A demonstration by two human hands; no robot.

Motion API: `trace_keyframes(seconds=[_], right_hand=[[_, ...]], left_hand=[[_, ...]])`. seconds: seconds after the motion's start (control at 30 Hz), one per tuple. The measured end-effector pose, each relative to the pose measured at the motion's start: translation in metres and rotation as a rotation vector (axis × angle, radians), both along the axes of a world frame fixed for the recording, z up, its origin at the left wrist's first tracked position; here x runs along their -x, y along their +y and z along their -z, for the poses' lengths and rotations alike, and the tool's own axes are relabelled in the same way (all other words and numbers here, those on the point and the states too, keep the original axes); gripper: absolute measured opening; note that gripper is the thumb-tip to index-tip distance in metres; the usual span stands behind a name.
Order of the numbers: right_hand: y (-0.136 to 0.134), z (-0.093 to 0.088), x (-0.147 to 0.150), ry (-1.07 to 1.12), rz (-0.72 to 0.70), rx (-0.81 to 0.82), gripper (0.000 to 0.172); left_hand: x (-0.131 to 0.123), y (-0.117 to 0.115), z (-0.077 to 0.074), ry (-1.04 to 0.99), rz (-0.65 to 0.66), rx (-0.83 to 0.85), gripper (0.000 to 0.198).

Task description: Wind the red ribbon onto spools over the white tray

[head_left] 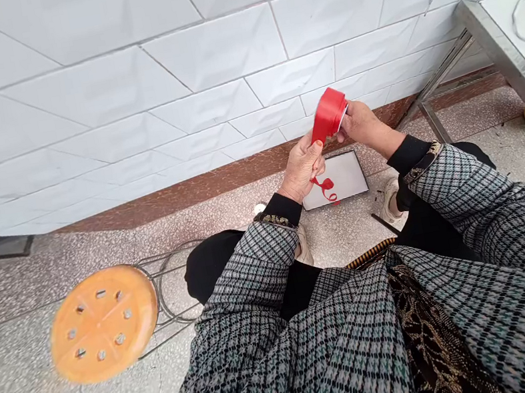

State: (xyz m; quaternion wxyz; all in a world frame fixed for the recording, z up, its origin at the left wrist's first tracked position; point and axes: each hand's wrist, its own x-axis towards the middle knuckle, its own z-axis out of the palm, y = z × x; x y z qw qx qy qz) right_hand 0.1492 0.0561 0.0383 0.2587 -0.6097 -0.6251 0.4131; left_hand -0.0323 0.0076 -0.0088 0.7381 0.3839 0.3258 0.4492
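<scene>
Above the shallow tray [349, 176] on the floor, L hand [302, 166] pinches the red ribbon [320, 133] b/w thumb & fingers, R hand [364, 123] grips the roll [331, 106] at its R side. Progress, as I judge it: short length off, loose tail [325, 184] curling below L hand, can't tell if touching tray; most looks still wound, i.e. bulk left, cut pcs not visible

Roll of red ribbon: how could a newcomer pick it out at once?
Start at the white tiled wall and follow it down, right of centre, to the left hand and right hand. Held between them is the roll of red ribbon. Unlike the thin red curl below the left hand, it is a broad, wound band.
</scene>
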Motion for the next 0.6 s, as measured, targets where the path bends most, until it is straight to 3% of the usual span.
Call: trace_keyframes(seconds=[0.13, 0.27, 0.5, 0.6], right_hand=[[-0.009, 0.002, 0.011, 0.442, 0.033, 0.321, 0.038], [-0.016, 0.006, 0.018, 0.64, 0.008, 0.522, 0.041], [-0.008, 0.01, 0.011, 0.651, 0.05, 0.396, 0.036], [-0.007, 0.011, 0.008, 0.665, 0.021, 0.448, 0.037]], left_hand=[[0.001, 0.001, -0.002, 0.017, -0.011, 0.024, 0.052], [0.005, 0.004, -0.002, -0.009, 0.021, -0.033, 0.07], [0.008, 0.004, -0.005, 0.03, 0.026, -0.058, 0.079], [0.007, 0.004, -0.004, 0.038, 0.029, -0.071, 0.081]])
